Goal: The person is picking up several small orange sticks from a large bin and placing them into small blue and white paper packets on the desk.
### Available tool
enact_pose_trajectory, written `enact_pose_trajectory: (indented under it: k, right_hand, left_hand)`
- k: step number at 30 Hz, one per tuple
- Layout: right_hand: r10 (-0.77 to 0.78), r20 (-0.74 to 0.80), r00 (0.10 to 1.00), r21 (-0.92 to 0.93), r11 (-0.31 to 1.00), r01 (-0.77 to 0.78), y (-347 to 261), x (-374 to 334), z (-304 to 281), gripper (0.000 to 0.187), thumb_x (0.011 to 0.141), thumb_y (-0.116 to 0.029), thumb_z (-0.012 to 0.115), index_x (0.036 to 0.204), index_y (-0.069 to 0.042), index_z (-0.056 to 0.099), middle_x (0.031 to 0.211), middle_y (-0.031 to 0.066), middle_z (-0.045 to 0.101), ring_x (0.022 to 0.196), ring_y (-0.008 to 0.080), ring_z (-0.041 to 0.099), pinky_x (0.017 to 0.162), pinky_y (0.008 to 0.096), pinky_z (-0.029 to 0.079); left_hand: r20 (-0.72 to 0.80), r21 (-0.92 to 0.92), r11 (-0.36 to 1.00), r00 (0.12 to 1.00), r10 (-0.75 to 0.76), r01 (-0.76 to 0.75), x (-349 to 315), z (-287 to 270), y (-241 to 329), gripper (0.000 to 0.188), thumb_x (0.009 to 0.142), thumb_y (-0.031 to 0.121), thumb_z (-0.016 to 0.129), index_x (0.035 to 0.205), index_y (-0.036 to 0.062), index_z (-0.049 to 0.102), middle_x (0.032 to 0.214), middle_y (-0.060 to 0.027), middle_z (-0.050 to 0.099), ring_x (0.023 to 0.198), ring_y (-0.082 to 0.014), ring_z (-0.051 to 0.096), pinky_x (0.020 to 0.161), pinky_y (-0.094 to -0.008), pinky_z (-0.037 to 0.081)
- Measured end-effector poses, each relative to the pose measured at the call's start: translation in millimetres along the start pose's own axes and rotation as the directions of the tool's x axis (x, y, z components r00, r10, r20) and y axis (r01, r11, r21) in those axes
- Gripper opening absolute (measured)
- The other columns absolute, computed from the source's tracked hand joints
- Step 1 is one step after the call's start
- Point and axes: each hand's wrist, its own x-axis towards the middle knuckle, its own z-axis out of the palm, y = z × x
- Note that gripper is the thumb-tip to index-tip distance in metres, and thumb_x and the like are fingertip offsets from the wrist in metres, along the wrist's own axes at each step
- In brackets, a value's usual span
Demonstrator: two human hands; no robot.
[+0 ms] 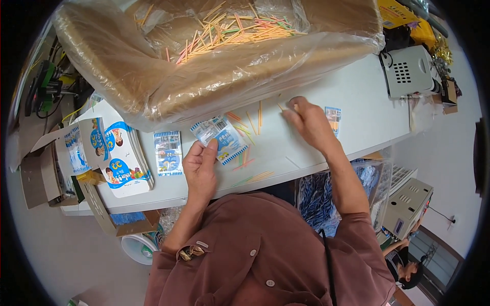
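Between the thumb and fingers of my left hand [200,166] is a blue-and-white printed plastic packet [220,138], tilted above the table. My right hand [309,122] is closed over the table to the right, its fingers curled together. A short yellowish stick end [280,106] shows beside its fingertips; whether they grip it I cannot tell. Thin coloured sticks [260,117] in yellow, orange, pink and green lie between my hands and under the packet. One similar packet [168,153] lies flat left of my left hand, and another packet [333,120] just beyond my right wrist.
A large box lined with clear plastic [214,97] fills the far side, with a heap of coloured sticks [240,30] inside. Printed white cartons [125,158] are stacked at the left. A grey machine [411,71] stands far right. Another person [406,268] is at lower right.
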Motion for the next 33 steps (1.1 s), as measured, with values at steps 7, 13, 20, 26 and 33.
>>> enact_pose_trajectory:
  k: [7, 13, 20, 26, 33]
  right_hand:
    - [-0.039, 0.166, 0.985, -0.034, 0.998, 0.045, 4.4, 11.8, 9.6, 0.027, 0.095, -0.024, 0.057, 0.1, 0.002, 0.056, 0.073, 0.0177, 0.063, 0.063, 0.0335, 0.062, 0.062, 0.042, 0.049]
    - [0.204, 0.421, 0.884, 0.391, 0.838, -0.38, -18.8, 10.2, 12.1, 0.027, 0.098, -0.025, 0.052, 0.097, 0.002, 0.055, 0.076, 0.0089, 0.058, 0.07, 0.0202, 0.056, 0.068, 0.0347, 0.048]
    - [0.156, 0.277, 0.948, -0.271, 0.959, -0.078, -61.4, 21.2, 43.7, 0.026, 0.098, -0.019, 0.044, 0.099, 0.004, 0.056, 0.088, 0.0293, 0.066, 0.076, 0.0433, 0.067, 0.071, 0.0486, 0.053]
    - [0.097, 0.304, 0.948, -0.534, 0.841, 0.085, -67.8, 19.6, 56.7, 0.028, 0.091, -0.019, 0.048, 0.099, 0.007, 0.054, 0.084, 0.03, 0.067, 0.077, 0.0436, 0.068, 0.074, 0.0513, 0.055]
    - [-0.146, 0.274, 0.951, -0.2, 0.958, 0.205, -6.2, 31.3, 40.5, 0.022, 0.089, -0.018, 0.045, 0.097, 0.001, 0.054, 0.083, 0.0256, 0.065, 0.061, 0.0344, 0.065, 0.054, 0.0429, 0.053]
  left_hand:
    - [-0.04, 0.028, 1.0, 0.999, 0.002, -0.001, -3.9, -5.8, 3.3, 0.018, 0.101, 0.015, 0.056, 0.105, -0.0002, 0.065, 0.092, 0.0, 0.068, 0.078, -0.0018, 0.054, 0.07, -0.0188, 0.042]
    - [-0.106, 0.004, 1.0, 0.994, 0.009, -0.009, -8.9, -15.3, 4.1, 0.016, 0.101, 0.015, 0.057, 0.1, 0.0007, 0.065, 0.085, 0.0025, 0.065, 0.07, -0.0002, 0.049, 0.063, -0.0174, 0.039]
    - [-0.109, -0.035, 0.998, 0.993, 0.053, -0.057, -8.8, -15.8, 5.3, 0.016, 0.101, 0.014, 0.058, 0.091, 0.0022, 0.062, 0.08, 0.0043, 0.062, 0.069, 0.0008, 0.047, 0.061, -0.0172, 0.037]
    - [-0.12, -0.085, 0.995, 0.992, 0.045, -0.056, -11.4, -24.0, -0.4, 0.016, 0.101, 0.014, 0.058, 0.09, 0.0027, 0.062, 0.08, 0.0048, 0.062, 0.07, 0.001, 0.046, 0.061, -0.0175, 0.037]
    - [-0.116, -0.057, 0.993, 0.989, 0.096, -0.103, -14.7, -21.0, 8.5, 0.016, 0.101, 0.015, 0.057, 0.101, 0.0007, 0.065, 0.086, 0.0031, 0.065, 0.074, 0.0001, 0.05, 0.066, -0.0174, 0.04]
